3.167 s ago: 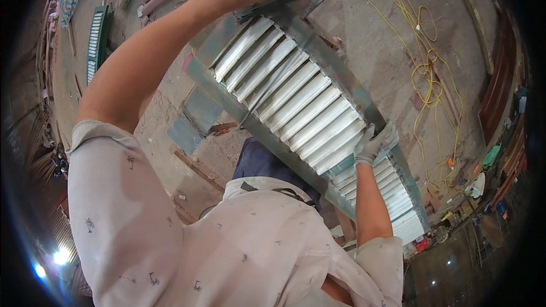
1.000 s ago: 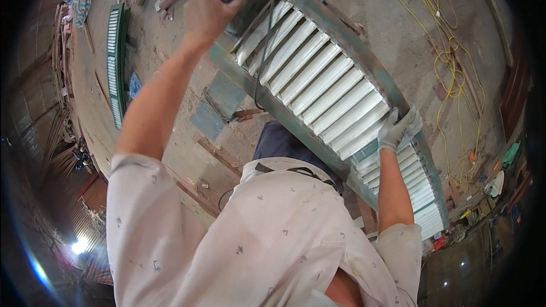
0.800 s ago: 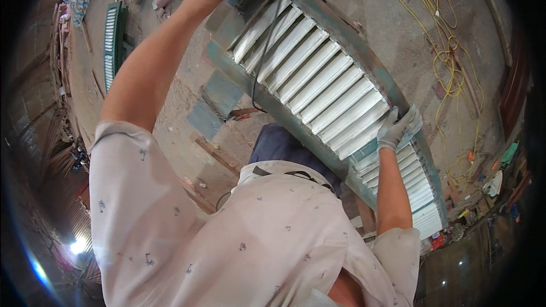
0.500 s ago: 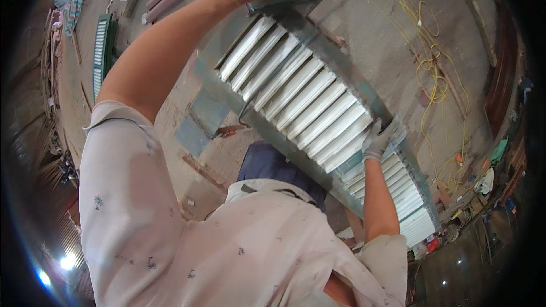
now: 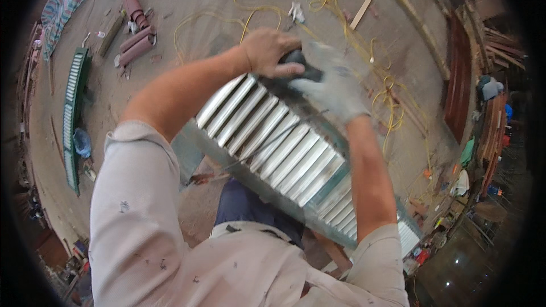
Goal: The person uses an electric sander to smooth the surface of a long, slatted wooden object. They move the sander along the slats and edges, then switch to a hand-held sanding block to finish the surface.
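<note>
On my feed the bare left hand (image 5: 270,52) is wrapped round a dark tool (image 5: 293,58). The gloved right hand (image 5: 335,88) blurs against its right side; I cannot tell if it grips. Blur hides the tool's long axis too. Below both hands I see the louvred panel (image 5: 290,173), its long axis slanting from upper left to lower right, passing under the right forearm (image 5: 372,176), slats crosswise.

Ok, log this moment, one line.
left hand: holding dark tool | right hand: gloved, at tool | below: green-framed, white-slatted panel
</note>
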A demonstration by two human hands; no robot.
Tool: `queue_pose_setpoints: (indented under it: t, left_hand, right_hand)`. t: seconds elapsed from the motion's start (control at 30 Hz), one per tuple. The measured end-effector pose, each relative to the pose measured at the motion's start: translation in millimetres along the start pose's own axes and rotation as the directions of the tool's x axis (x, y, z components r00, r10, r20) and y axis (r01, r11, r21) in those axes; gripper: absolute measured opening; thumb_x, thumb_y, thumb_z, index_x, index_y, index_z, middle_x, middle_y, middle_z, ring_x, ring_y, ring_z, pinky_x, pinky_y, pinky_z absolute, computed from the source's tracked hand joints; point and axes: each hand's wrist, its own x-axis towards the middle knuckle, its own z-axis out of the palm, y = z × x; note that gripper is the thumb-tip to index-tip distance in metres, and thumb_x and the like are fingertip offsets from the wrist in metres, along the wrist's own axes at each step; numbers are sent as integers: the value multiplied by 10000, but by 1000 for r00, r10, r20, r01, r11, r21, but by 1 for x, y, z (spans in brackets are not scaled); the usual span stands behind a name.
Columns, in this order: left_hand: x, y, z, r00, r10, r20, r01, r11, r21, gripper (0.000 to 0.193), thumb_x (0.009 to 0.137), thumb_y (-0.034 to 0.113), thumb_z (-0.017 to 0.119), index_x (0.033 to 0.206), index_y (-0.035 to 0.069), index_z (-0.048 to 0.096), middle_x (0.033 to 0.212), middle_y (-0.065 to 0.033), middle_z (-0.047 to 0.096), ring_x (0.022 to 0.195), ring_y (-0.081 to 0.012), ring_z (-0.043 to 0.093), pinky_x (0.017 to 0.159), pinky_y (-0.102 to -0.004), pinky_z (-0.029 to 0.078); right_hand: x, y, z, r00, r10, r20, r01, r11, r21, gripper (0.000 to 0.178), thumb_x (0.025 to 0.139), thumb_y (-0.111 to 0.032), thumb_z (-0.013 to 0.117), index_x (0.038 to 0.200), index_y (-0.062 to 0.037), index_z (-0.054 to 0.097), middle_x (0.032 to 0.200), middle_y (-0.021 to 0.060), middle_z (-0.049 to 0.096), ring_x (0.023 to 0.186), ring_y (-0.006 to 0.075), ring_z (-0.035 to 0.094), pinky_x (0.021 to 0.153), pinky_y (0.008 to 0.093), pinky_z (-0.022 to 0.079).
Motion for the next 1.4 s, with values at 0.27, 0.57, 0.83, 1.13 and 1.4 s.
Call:
queue_pose_setpoints:
  t: [0.27, 0.57, 0.83, 1.13, 1.4]
  left_hand:
    - [-113, 31, 64, 472, -554, -685, 662, 737, -140, 481, 1013, 287, 694, 1405, 37, 569, 1405, -240, 602, 1389, -450, 534, 1158, -534, 405]
    - [-244, 96, 100, 130, -873, -471, 971, 207, -116, 717, 1008, 382, 664, 1640, 121, 447, 1774, -190, 304, 1672, -405, 188, 1338, -656, 73]
    - [-262, 89, 114, 246, -885, -396, 967, 253, 37, 767, 1069, 496, 549, 1724, 147, 358, 1823, -111, 258, 1674, -415, 192, 1346, -607, 119]
    - [-266, 93, 116, 282, -878, -386, 959, 247, 138, 754, 1059, 580, 545, 1714, 233, 407, 1797, -11, 346, 1677, -360, 216, 1338, -609, 116]
    - [-259, 92, 113, 298, -885, -358, 950, 237, 204, 772, 1059, 621, 512, 1736, 286, 354, 1818, -19, 291, 1685, -351, 188, 1335, -634, 84]
  right_hand:
    - [88, -39, 71, 956, 13, 293, -54, 989, 134, 717, 775, -520, 828, 1390, -188, 669, 1389, 185, 717, 1301, 390, 679, 1088, 482, 537]
    - [145, -37, 109, 982, -3, 190, -75, 914, 400, 784, 717, -242, 901, 1418, -48, 608, 1294, 122, 738, 1207, 273, 702, 1081, 399, 557]
    - [18, -35, 5, 958, 133, 255, -111, 989, -99, 780, 744, -290, 889, 1418, -24, 600, 1286, 217, 734, 1216, 346, 713, 1025, 434, 554]
    - [-9, -8, 34, 979, 68, 190, -85, 993, 82, 716, 771, -311, 880, 1375, -17, 632, 1290, 215, 733, 1236, 375, 704, 1050, 450, 548]
    - [85, -88, 76, 994, 8, 105, 5, 992, -122, 733, 797, -429, 780, 1433, -101, 622, 1311, 239, 744, 1248, 427, 703, 1083, 499, 543]
